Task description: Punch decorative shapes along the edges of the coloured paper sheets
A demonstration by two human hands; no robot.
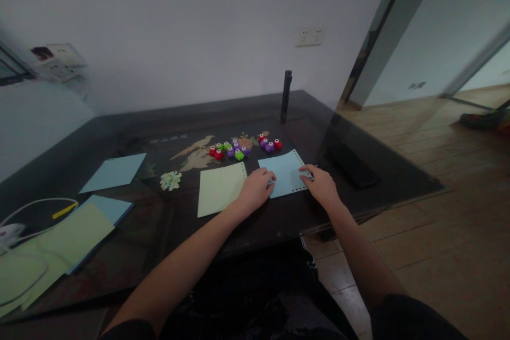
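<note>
A light blue sheet of loose-leaf paper (283, 172), punched with holes along its right edge, lies on the dark table between my two hands. My left hand (257, 189) has its fingers curled at the sheet's left edge. At the right edge, my right hand (320, 184) grips the paper between thumb and fingers. A pale green loose-leaf sheet (219, 188) lies flat just left of my left hand, with its holes on the right. Behind the sheets sit several small red, green and purple toys with eye-like tops (236, 147).
A black upright stick-like object (286, 96) stands at the back. To the right lies a dark flat object (353, 166). On the left are a pile of small pale pieces (171, 180), a blue sheet (115, 172), stacked green sheets (75, 236) and a white cable (37, 202).
</note>
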